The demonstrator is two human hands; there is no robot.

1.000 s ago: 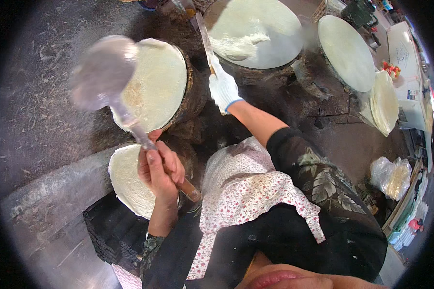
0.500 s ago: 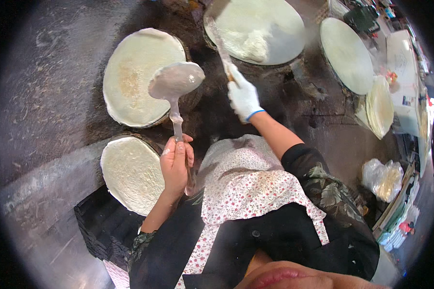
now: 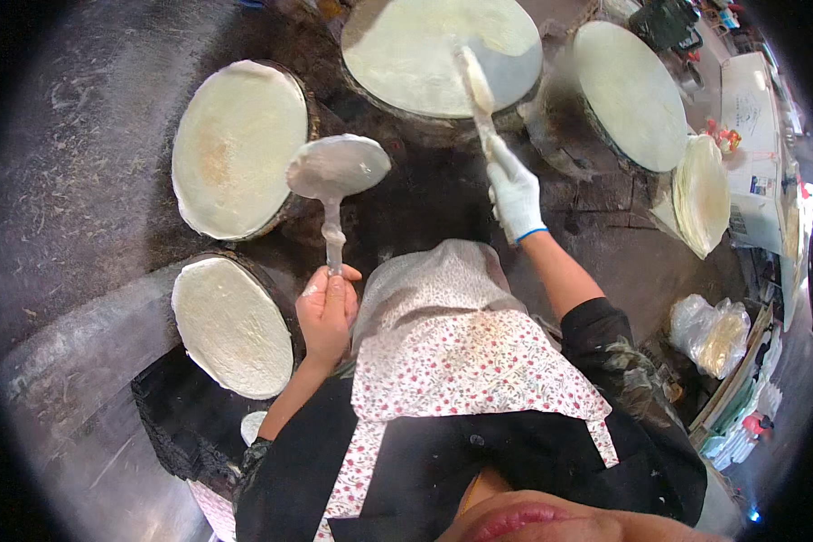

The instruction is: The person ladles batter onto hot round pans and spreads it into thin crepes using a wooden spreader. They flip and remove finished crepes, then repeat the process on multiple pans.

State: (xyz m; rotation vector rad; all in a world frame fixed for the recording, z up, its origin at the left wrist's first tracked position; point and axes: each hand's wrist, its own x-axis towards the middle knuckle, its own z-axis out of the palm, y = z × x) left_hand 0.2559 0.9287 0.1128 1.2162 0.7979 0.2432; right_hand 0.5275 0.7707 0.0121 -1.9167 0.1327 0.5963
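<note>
My bare left hand is closed round the handle of a batter-coated ladle, its bowl raised beside the left griddle. In a white glove with a blue cuff, my right hand grips a flat spatula smeared with pale batter. The spatula's tip is over the round griddle ahead, where a thin sheet of batter covers most of the surface and a bare grey patch shows at the right. A flatbread with a browned middle lies on the left griddle, and a paler, bumpy one on the near left griddle.
Another round griddle at the right carries a pale sheet. Beside it lies a stack of thin flatbreads, with a white box behind. A clear plastic bag sits at the right. A black box-like thing stands at the near left.
My right hand has swung right with the spatula, and the lump of batter on the far griddle is gone from its place. The ladle stays raised in my left hand. The view has shifted slightly.
</note>
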